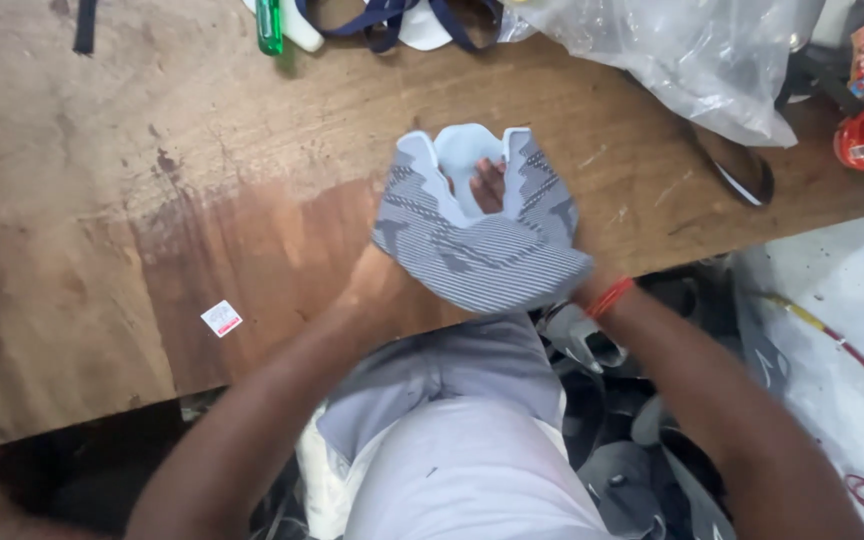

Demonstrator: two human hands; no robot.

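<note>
Both hands hold the grey knit shoe upper (482, 245) over the table (152, 200) edge, shaping step; one hand's fingers (490, 185) inside its opening, grip otherwise hidden; next likely needs a firm two-handed pull.

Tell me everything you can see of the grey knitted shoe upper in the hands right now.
The shoe upper is a soft, unsoled knit piece, grey with fine lighter stripes, and a pale blue lining shows at its open collar. It is limp and folded, held just above the near edge of the wooden table. The left hand is mostly hidden under its left side; the right hand grips the right side from beneath, and fingers show through the collar opening. Whose hand those fingers belong to cannot be told.
</note>
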